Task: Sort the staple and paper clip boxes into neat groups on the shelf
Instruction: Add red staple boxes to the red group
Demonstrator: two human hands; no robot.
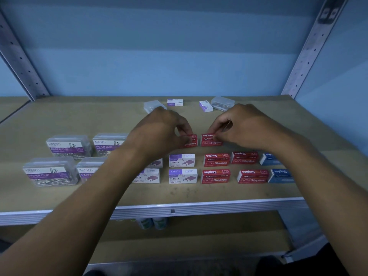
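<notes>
My left hand (163,132) pinches a red staple box (191,140) standing on the shelf board (79,120). My right hand (241,126) pinches a second red staple box (210,140) right beside it. In front of them stand more red staple boxes (216,159), two blue staple boxes (280,176) at the right, and white-and-purple staple boxes (182,160) in the middle. Clear paper clip boxes (68,146) with purple labels form a group at the left, partly hidden by my left forearm.
At the back of the shelf lie two clear plastic boxes (223,103) and two small white-and-purple boxes (175,102). Perforated metal uprights (310,48) flank the shelf. The white front edge (199,208) runs below the boxes; bottles (153,223) stand on the lower shelf.
</notes>
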